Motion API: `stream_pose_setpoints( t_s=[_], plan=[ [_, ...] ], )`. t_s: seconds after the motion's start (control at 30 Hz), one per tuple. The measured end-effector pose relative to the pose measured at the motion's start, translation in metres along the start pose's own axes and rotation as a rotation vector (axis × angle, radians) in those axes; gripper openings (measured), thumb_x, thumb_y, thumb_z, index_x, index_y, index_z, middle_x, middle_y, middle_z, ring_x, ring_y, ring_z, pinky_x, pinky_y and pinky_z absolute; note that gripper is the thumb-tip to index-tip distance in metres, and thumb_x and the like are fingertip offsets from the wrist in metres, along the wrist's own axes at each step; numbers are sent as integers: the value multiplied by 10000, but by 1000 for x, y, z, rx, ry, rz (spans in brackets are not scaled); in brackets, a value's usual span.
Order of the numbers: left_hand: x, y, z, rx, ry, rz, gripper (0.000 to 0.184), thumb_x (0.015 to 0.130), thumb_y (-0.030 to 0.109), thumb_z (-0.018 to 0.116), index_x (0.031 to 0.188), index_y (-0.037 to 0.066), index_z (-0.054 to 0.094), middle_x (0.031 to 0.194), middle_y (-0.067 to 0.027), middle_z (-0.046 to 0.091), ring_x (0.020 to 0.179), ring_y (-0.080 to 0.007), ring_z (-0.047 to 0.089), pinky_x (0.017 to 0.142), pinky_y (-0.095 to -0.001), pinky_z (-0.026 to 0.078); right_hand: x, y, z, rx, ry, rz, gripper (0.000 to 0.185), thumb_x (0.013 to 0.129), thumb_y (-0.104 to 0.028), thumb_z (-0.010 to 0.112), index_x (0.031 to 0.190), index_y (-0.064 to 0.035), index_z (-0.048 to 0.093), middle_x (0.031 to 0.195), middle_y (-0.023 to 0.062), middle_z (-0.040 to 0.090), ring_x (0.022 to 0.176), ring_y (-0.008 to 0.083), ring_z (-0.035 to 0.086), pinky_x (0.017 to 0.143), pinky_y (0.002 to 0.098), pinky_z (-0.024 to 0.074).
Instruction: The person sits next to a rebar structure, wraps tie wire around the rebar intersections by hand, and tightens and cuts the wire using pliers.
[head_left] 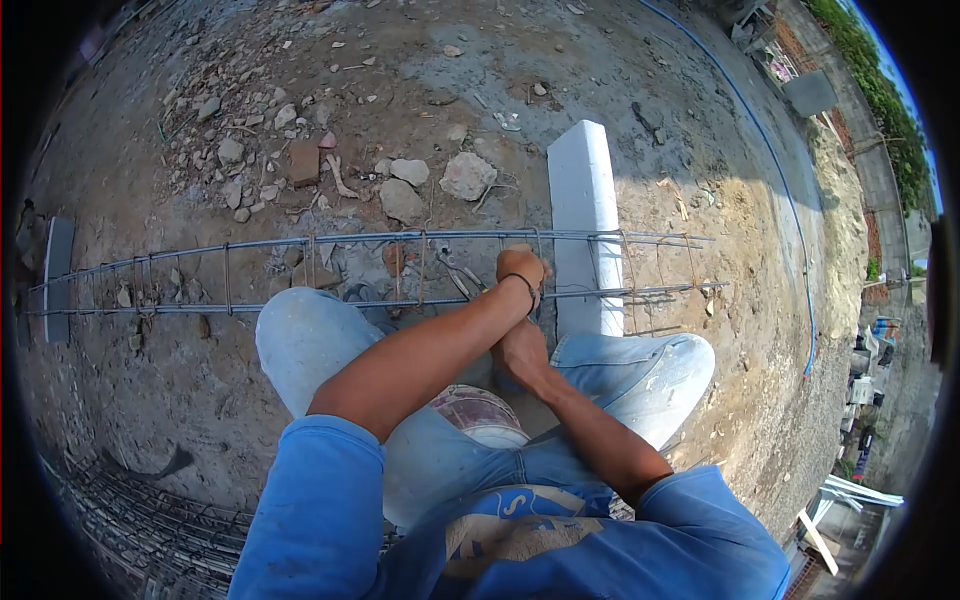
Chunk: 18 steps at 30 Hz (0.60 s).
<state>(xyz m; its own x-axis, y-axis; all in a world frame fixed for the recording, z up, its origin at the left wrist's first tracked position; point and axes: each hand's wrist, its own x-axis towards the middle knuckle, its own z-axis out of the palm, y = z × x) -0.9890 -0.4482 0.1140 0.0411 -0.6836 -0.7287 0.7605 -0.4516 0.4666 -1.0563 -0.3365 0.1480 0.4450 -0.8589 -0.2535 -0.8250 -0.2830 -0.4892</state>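
A long rebar cage [370, 303], made of thin bars with rusty stirrups [421, 270], runs across in front of my knees. My forearms cross above it. My left hand [524, 262], with a dark band at the wrist, is closed at the far bar beside a stirrup; whatever its fingers hold is hidden. Beneath that wrist, my right hand [522, 350] is close to the near bar, its fingers mostly out of sight. Metal pincers [455, 271] show just left of my left hand, their handles passing behind my forearm; I cannot tell whether a hand holds them.
A white block [580, 230] supports the cage on the right, another block [58, 280] at the far left. Stones [468, 177] and rubble lie beyond. I sit on a bucket [480, 415]. A blue hose [775, 165] curves along the right; more rebar [170, 545] lies behind at lower left.
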Motion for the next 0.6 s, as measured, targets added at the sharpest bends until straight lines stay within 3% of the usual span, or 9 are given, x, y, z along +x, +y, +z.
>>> stream_pose_setpoints(
  t_s=[0.13,0.23,0.27,0.33,0.37,0.43,0.47,0.53,0.6],
  plan=[
    [-5,-9,7,209,197,100,414,960,73,498,1373,41,482,854,-162,712,549,-196,638,422,-314,478,-83,3,-48,-58,-251,-74,357,809,-162,652,1107,16,570,947,257,664,921,443,644,765,518,509],
    [42,-44,-7,247,306,107,167,904,100,563,1019,1,633,922,-212,714,729,-329,725,657,-410,579,-112,42,-97,181,-472,16,263,789,-116,628,1021,6,604,809,214,659,758,389,657,673,457,500],
    [43,-46,-11,312,306,111,181,893,108,571,1026,9,645,965,-220,716,824,-350,724,725,-417,577,-109,47,-123,232,-463,7,237,790,-107,620,998,5,611,776,190,639,708,347,634,646,427,486],
    [61,-68,-21,371,306,104,195,883,115,579,1032,17,657,1008,-227,718,918,-371,723,793,-423,575,-100,45,-173,330,-410,52,163,845,-93,591,969,10,611,685,125,569,605,244,556,591,370,455],
    [90,-99,-31,329,328,297,239,920,111,548,1145,39,588,886,-184,704,709,-292,651,624,-380,527,-90,45,-189,321,-391,189,133,916,-111,585,960,12,609,646,115,541,593,224,546,573,371,443],
    [108,-118,-38,289,342,498,303,957,107,516,1257,60,519,763,-142,689,501,-212,578,454,-337,479,-54,25,-212,-124,-162,47,246,957,-198,656,870,25,599,687,236,596,618,409,600,583,452,450],
    [109,-116,-40,344,338,490,302,956,112,519,1254,63,522,771,-144,690,506,-214,581,455,-339,480,-36,24,-218,-274,-82,-45,248,948,-213,673,886,19,609,728,268,611,687,479,601,597,486,454],
    [98,-102,-41,403,335,480,300,956,116,522,1251,66,526,778,-146,691,512,-215,583,456,-341,480,-9,7,-221,-234,87,-194,207,940,-192,671,959,5,613,765,246,626,689,459,619,606,495,480],
    [75,-81,-38,287,289,307,296,884,111,567,1165,45,630,1005,-186,709,878,-327,672,774,-410,529,15,10,-213,-197,212,-399,183,925,-183,679,936,-12,613,785,217,650,699,436,641,614,499,503]
  ],
)
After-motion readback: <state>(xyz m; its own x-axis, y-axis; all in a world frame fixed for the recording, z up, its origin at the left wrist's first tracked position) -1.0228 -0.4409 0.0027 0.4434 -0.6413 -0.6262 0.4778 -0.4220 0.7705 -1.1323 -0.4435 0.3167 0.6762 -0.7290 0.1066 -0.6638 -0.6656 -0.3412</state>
